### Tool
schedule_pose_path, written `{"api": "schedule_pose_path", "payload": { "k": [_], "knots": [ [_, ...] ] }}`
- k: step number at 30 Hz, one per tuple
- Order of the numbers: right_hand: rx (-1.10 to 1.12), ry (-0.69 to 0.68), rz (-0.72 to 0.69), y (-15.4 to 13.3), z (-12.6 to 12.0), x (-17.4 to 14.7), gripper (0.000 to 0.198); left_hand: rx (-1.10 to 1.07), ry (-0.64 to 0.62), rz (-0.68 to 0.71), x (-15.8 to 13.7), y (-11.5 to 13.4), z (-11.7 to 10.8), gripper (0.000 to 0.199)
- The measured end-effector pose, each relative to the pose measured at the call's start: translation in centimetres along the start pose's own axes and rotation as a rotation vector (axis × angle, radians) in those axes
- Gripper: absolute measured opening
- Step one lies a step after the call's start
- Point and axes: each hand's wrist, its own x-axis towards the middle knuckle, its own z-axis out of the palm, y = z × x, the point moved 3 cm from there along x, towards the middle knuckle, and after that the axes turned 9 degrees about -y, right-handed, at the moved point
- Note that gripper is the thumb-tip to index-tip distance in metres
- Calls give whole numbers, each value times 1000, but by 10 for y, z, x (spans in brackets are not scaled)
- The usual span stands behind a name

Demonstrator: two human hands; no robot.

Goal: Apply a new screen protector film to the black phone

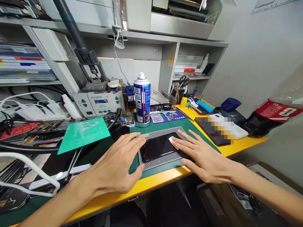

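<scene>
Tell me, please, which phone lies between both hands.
The black phone on the grey mat, beneath the white pad; another dark phone and a white phone lie farther right.

Beyond the grip stands a blue aerosol can [142, 102]; rightward, a cola bottle [276, 114]; leftward, a green printed sheet [84, 135].

phone [155, 147] on pad [161, 161], spray can [142, 101] behind, sheet [82, 134] to the left, bottle [272, 112] far right

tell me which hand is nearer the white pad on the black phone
Right. The right hand touches the white pad; the left hand is farther off, at the opposite end of the black phone.
</scene>
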Motion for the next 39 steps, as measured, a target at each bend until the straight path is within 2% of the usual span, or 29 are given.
{"api": "schedule_pose_path", "payload": {
  "k": [3,5,9,13,17,22,29,32,35,39],
  "knots": [
    [-63,-1,44,-5,3,-2,67,57,-108,-65,0,-2,4,68],
    [-83,2,71,-14,5,1,70,83,-135,-90,-1,-3,6,70],
    [-40,10,55,-45,7,17,77,132,-105,-80,-5,-4,11,70],
    [67,20,2,-78,12,38,75,228,-38,-44,-10,-6,14,73],
    [45,63,-17,-92,22,48,73,309,2,-47,-13,-8,15,76],
    [-99,128,12,-81,27,33,72,344,-9,-74,-16,-12,18,80],
    [-284,134,217,-32,26,-10,73,339,-73,-152,-27,-19,29,88],
    [-305,131,246,-21,27,-19,72,322,-70,-163,-28,-20,31,88],
    [-304,153,257,-23,27,-18,71,287,-52,-177,-26,-20,32,88],
    [-284,196,257,-45,25,-4,72,205,-20,-165,-25,-19,34,87]
  ]
}}
